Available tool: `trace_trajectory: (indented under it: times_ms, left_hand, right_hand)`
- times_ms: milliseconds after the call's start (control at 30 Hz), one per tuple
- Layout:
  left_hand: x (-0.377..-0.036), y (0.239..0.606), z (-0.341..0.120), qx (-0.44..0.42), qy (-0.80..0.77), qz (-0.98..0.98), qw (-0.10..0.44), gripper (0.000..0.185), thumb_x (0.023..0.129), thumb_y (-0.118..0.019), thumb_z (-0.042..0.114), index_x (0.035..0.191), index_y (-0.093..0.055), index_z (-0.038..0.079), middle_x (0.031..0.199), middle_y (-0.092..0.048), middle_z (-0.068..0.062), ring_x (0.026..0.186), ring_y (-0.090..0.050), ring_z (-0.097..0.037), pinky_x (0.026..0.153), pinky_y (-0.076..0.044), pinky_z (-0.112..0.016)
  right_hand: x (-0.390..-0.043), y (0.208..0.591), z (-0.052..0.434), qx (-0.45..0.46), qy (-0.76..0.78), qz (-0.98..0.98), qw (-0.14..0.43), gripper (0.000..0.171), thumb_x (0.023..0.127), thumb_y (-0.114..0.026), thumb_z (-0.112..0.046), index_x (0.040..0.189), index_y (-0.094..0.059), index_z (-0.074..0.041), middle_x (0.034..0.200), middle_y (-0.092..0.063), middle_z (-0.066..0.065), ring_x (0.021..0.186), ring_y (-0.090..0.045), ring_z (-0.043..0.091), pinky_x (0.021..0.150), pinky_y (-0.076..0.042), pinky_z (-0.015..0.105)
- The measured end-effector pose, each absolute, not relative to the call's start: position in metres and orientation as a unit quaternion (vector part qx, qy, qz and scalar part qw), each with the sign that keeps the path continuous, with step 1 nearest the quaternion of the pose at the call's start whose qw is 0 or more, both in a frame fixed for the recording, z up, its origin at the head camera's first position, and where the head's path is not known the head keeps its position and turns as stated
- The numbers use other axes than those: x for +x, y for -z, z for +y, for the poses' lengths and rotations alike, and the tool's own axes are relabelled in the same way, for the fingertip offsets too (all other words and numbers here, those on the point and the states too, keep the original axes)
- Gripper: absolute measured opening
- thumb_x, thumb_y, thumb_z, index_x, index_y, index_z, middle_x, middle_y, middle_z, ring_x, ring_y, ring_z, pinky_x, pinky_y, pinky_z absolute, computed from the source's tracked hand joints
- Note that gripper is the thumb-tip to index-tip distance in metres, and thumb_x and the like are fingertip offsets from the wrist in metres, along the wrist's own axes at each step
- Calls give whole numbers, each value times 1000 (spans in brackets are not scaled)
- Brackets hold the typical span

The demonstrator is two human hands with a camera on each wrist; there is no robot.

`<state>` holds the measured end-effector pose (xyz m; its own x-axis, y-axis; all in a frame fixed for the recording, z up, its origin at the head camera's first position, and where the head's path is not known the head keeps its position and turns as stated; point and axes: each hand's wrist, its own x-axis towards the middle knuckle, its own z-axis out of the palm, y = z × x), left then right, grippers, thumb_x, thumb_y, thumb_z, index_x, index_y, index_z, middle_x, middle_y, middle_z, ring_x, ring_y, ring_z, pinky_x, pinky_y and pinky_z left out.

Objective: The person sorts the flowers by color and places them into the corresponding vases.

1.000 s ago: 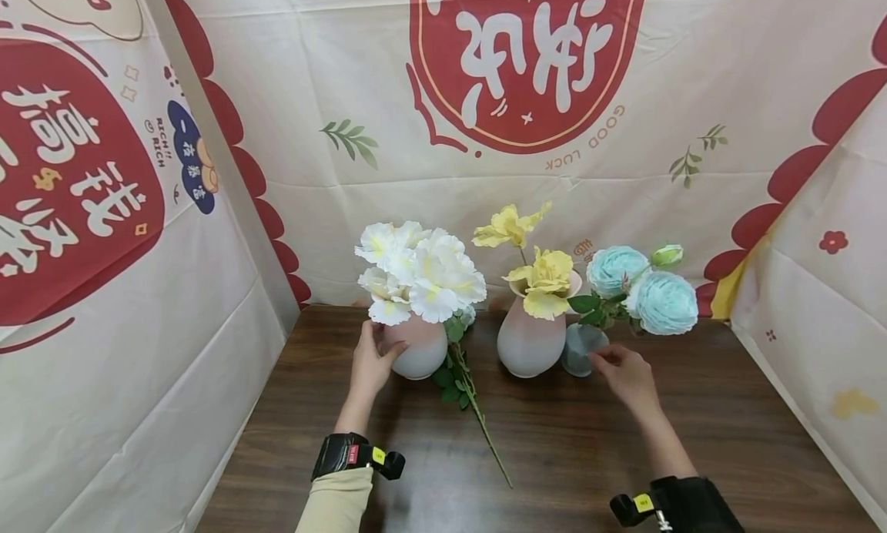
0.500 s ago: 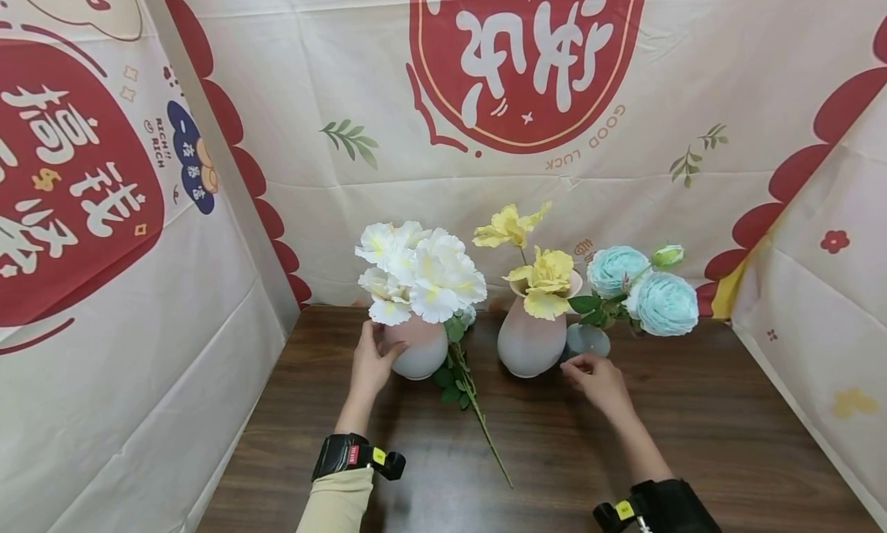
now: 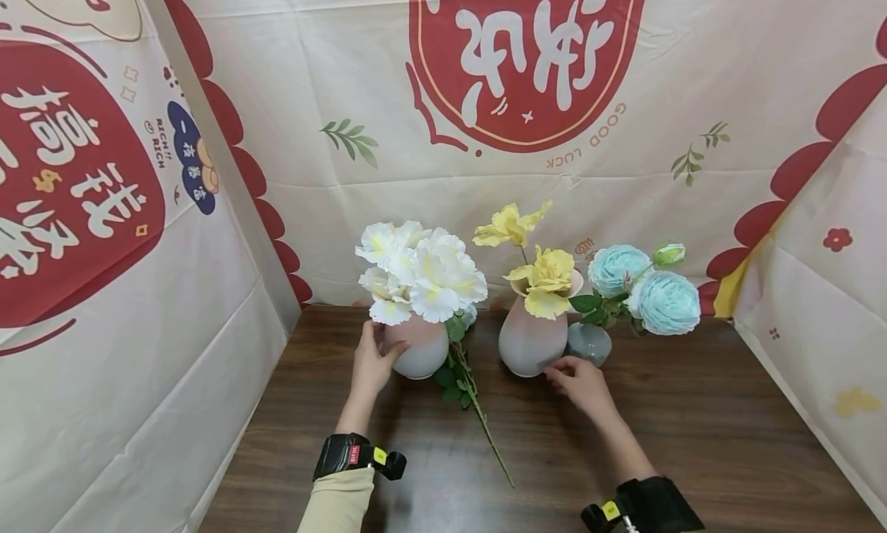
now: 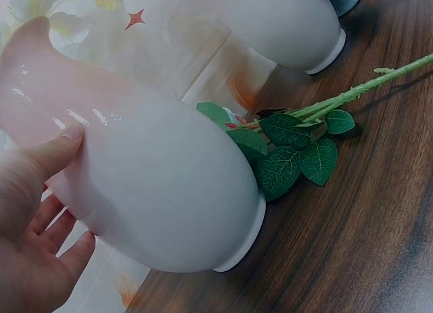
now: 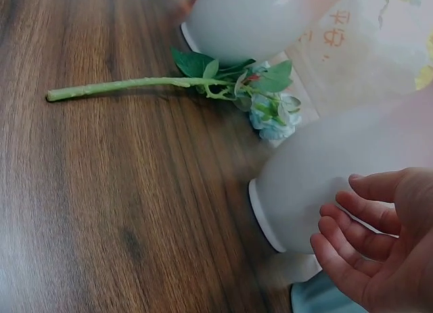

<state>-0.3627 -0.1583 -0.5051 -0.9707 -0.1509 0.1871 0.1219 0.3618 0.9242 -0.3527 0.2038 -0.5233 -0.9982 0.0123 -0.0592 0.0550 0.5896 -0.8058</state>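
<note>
**Two hands on the vases, loose stem lying between**

Going left to right: the left hand is cupping the pink-to-white vase holding the white flowers, thumb on the front and fingers curled round the back, so that grip is properly wrapped on it. Next, a loose leafy stem is lying flat on the wooden surface, its leaves touching that vase's foot. Then the middle vase with the yellow flowers is standing upright, and the right hand is hovering right at its base, fingers relaxed and spread, holding nothing; I can't tell if the fingertips are actually touching it. The small grey-blue vase with the blue flowers is sitting just beside it.

These vases look glossy and ceramic, so probably slippery, hard and breakable, and top-heavy with blooms. I'd be gripping round the widest part of the belly, not the neck.
</note>
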Motion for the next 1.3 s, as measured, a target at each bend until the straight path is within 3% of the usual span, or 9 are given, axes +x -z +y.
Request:
trace_trajectory:
  times_ms: [200, 767, 1300]
  left_hand:
    - [-363, 505, -158, 6, 565, -816, 120, 59, 84, -72, 19, 130, -38, 7, 141, -44, -17, 132, -41, -32, 107, -36, -47]
    - [-362, 506, -158, 3, 564, -815, 131, 58, 82, -74, 20, 128, -40, 7, 138, -46, -18, 130, -43, -34, 105, -37, -50]
    - [-364, 507, -159, 10, 562, -818, 124, 58, 83, -73, 21, 129, -40, 8, 140, -45, -17, 131, -43, -32, 106, -37, -47]
  right_hand:
    - [-354, 524, 195, 11, 446, 894, 25, 23, 91, -62, -19, 99, -66, 2, 90, -68, 17, 76, -66, 19, 64, -56, 30]
    - [-350, 535, 174, -11, 448, 893, 28, 18, 89, -65, -18, 94, -68, -1, 82, -68, 9, 76, -67, 23, 64, -56, 29]
    - [-345, 551, 147, -1, 458, 886, 69, 12, 89, -65, -19, 90, -68, -7, 82, -67, 8, 74, -67, 24, 63, -55, 30]
